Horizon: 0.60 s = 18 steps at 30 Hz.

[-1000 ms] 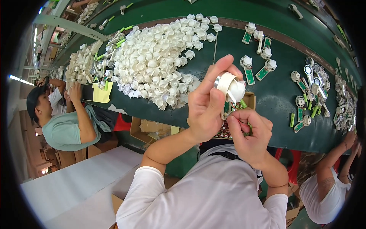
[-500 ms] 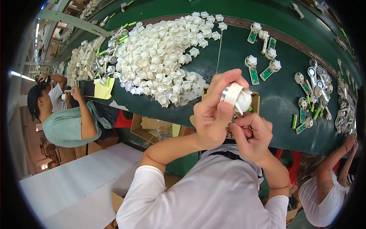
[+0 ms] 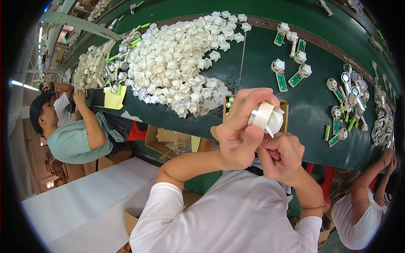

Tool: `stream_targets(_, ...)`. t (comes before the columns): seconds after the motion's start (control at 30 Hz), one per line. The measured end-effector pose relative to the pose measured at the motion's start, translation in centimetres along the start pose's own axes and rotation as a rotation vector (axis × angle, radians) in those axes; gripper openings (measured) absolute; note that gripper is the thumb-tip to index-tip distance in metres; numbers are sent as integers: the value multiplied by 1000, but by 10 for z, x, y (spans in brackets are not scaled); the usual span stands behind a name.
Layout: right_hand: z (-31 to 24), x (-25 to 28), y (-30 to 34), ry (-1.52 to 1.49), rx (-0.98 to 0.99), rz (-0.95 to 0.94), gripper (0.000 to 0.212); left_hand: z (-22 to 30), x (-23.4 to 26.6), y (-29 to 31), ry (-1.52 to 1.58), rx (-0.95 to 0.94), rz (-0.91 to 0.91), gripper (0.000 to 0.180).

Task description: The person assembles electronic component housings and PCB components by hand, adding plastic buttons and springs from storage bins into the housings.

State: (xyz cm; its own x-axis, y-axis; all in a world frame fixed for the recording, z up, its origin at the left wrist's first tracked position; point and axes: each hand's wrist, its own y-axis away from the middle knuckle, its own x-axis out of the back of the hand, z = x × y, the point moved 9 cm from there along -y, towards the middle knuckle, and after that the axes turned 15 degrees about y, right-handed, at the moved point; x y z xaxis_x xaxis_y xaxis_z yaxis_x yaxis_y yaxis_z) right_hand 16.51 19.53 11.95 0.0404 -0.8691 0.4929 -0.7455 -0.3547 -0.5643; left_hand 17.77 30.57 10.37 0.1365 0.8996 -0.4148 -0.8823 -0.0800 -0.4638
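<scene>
My left hand is wrapped round a small fan head, a cream ring with a silvery rim and a white bladed impeller on its right side. Fingers arch over the top and the thumb presses on the lower edge. Just below it, my right hand is closed in a pinch, its thumb and fingertips together. What they pinch is hidden by the fingers. Behind the hands stands a small cardboard box with green cylindrical batteries in its left part.
A big heap of white impellers covers the bench's left part. Several fan assemblies with green circuit boards lie to the right, beside a pile of them. A yellow paper lies at left. Co-workers sit at left and right.
Both hands have come slightly lower and to the right with the fan head. My right hand has drawn in closer under it, and batteries in the box now show.
</scene>
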Motion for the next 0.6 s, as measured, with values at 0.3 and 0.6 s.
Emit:
stream_targets(0.3,19,-7,9,-162,-197,-117,17,-4,0,3,145,35,13,64)
stream_targets(0.6,35,-7,12,-195,-449,-212,17,-10,-1,3,249,65,-2,62)
